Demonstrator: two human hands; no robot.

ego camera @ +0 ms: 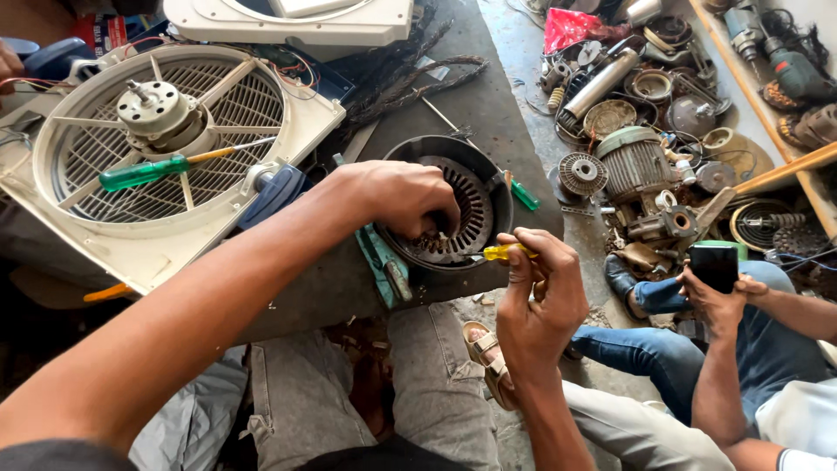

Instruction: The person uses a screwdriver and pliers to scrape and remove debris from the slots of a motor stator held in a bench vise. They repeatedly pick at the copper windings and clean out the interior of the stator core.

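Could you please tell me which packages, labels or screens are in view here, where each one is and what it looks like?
Phone: held by another person seated at the right, a dark rectangle, its screen black.
Red package: crumpled and shiny, at the top among the metal motor parts on the floor.
Red box: at the top left behind the white fan frame, mostly hidden.
No signs visible.

A dark workbench (488,113) bears a fan grille (166,148), motor stator (453,209), and probably cables (418,78).
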